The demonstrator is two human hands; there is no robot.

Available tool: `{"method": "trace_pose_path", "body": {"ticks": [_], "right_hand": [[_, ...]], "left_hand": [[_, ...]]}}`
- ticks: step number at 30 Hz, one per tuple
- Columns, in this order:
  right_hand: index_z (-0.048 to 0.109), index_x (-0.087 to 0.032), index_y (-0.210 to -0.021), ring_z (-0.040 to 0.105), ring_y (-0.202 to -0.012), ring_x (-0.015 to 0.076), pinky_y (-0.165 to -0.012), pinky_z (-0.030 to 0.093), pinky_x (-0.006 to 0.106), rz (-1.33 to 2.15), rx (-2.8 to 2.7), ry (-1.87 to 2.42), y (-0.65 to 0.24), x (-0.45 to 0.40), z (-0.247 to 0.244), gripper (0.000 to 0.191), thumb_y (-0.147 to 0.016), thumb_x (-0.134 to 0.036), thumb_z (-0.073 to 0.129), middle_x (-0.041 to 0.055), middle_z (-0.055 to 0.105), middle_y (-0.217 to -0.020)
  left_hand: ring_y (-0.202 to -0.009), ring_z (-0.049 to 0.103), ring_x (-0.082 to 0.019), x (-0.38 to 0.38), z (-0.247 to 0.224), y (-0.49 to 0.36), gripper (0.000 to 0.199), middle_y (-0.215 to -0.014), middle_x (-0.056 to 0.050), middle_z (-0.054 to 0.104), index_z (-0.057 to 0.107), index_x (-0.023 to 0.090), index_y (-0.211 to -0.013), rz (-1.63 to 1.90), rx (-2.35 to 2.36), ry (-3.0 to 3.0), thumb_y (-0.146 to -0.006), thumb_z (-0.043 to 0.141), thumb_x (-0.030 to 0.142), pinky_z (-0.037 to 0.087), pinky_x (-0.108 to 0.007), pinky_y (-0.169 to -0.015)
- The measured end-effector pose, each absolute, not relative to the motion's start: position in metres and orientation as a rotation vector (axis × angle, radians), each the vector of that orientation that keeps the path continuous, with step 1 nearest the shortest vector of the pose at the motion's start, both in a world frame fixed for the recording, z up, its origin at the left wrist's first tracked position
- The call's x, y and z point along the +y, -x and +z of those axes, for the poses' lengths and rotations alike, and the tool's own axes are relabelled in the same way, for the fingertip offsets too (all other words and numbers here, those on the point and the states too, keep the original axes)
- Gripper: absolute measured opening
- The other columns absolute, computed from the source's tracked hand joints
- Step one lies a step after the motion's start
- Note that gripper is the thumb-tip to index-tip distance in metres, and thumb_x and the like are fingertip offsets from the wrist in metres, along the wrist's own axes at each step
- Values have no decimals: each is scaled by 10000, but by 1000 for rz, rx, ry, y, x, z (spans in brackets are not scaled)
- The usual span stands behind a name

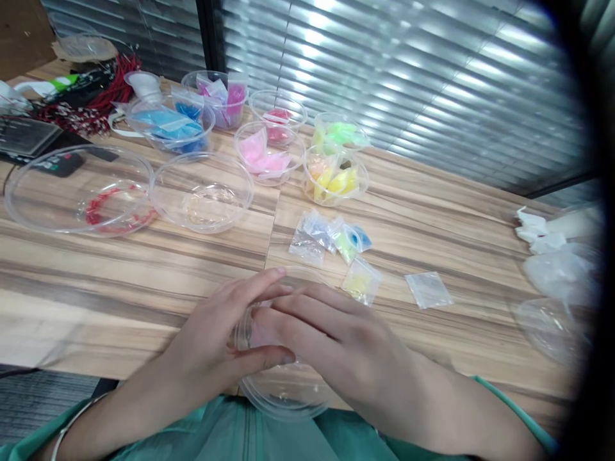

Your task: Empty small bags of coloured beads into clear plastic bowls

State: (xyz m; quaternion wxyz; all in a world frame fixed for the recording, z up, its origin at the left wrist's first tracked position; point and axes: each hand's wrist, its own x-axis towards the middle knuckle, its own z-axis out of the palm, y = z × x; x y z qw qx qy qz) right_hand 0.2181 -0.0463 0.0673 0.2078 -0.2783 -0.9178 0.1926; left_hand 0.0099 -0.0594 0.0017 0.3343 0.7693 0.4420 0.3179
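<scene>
Both my hands are over a clear round plastic container at the table's front edge, close to my body. My left hand arches over its left side, the thumb reaching across under the right fingers. From the other side my right hand overlaps it, its fingers bent and pressed together. A pale pinkish, see-through patch shows between the hands; whether it is a bag or loose pieces I cannot tell. The fingertips are mostly hidden, so what they pinch cannot be made out.
Beyond my hands lie small zip bags and a flat clear bag. Farther back stand tubs with yellow, pink and blue packets. Two large clear bowls sit left. Clear plastic lids lie right.
</scene>
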Motion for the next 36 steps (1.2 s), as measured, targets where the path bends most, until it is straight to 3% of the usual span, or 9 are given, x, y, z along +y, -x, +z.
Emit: {"method": "trace_pose_path", "body": {"ticks": [6,9,12,16,21,23,27,32,36], "right_hand": [[648,-84,-973,657,-950,199,-904,561,340,581,-2532,783,-215,-45,66,283,-1014,-50,370,94,697,-939],[653,-63,-952,644,-1020,210,-984,523,345,565,-2518,701,-216,-42,61,234,-989,-23,425,100,699,-940],[647,-53,-1073,623,-1074,202,-1013,501,337,699,-2498,663,-219,-41,58,194,-979,-27,479,102,688,-1015],[620,-105,-1165,615,-1073,175,-945,510,294,821,-2334,690,-230,-45,59,273,-942,5,506,95,665,-1142],[622,-161,-880,625,-851,136,-791,516,242,895,-2430,865,-237,-51,61,263,-816,41,466,19,679,-903],[638,-154,-867,647,-849,167,-787,532,273,855,-2701,864,-233,-52,55,238,-802,16,484,34,695,-889],[670,-122,-926,646,-911,213,-921,519,348,479,-3047,597,-223,-50,36,201,-853,-19,514,76,715,-934],[669,-164,-781,622,-750,177,-783,537,305,432,-3132,531,-223,-51,30,160,-821,-32,589,22,692,-799],[696,-143,-806,653,-896,227,-766,542,333,395,-3229,599,-228,-54,35,148,-811,-35,595,79,705,-916]], "left_hand": [[-1122,711,-273,-61,0,-8,704,-1290,-16,690,378,434,-1465,801,1150,-1952,-863,742,454,644,-395,-887],[-1102,718,-273,-62,-2,-7,709,-1299,-17,682,376,441,-1464,807,1160,-1902,-858,744,462,668,-340,-782],[-1139,702,-283,-63,-2,-6,719,-1322,-23,667,350,452,-1475,793,1139,-1859,-871,740,429,670,-303,-707],[-1146,699,-264,-63,0,-7,710,-1339,15,659,333,497,-1463,766,1162,-1826,-882,732,417,646,-401,-884],[-1296,612,-236,-62,-2,-10,737,-1384,5,642,286,437,-1503,822,1092,-1862,-917,701,276,573,-397,-1027],[-1290,616,-220,-61,-2,-12,721,-1386,-2,641,285,418,-1505,836,1088,-1903,-928,681,245,557,-388,-1044],[-1263,635,-197,-58,-2,-14,681,-1341,-4,671,310,388,-1491,890,1113,-1999,-933,662,225,547,-356,-1051],[-1250,646,-187,-56,-2,-14,706,-1297,0,699,303,367,-1497,919,1105,-2015,-918,680,222,540,-331,-1062],[-1248,649,-194,-56,-2,-14,697,-1310,-10,692,294,365,-1510,928,1089,-2052,-932,663,241,568,-331,-1028]]}}
